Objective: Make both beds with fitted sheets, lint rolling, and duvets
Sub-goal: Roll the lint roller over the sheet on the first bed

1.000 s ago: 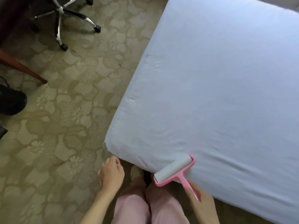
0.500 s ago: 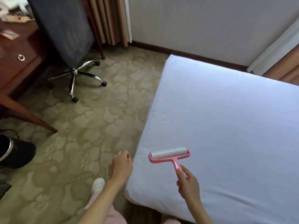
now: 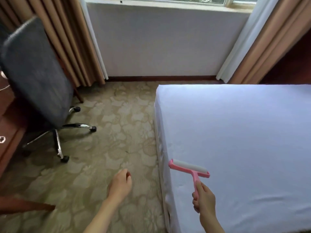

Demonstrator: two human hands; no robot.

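Observation:
A bed with a smooth white fitted sheet (image 3: 244, 140) fills the right half of the view. My right hand (image 3: 204, 199) grips the handle of a pink lint roller (image 3: 189, 169), whose white roll lies near the bed's left edge. Over the carpet to the left of the bed hangs my left hand (image 3: 120, 184), fingers loosely curled and holding nothing. No duvet is in view.
A grey office chair (image 3: 37, 78) on chrome castor legs stands at the left, beside a dark wooden desk (image 3: 8, 132). Patterned carpet (image 3: 109, 132) lies between chair and bed. Tan curtains (image 3: 67, 39) flank a white wall under a window at the back.
The view has swung up from the bed corner toward the window wall. The roller has moved along the bed's left edge, its head now tilted, and my left hand has drifted off over the carpet.

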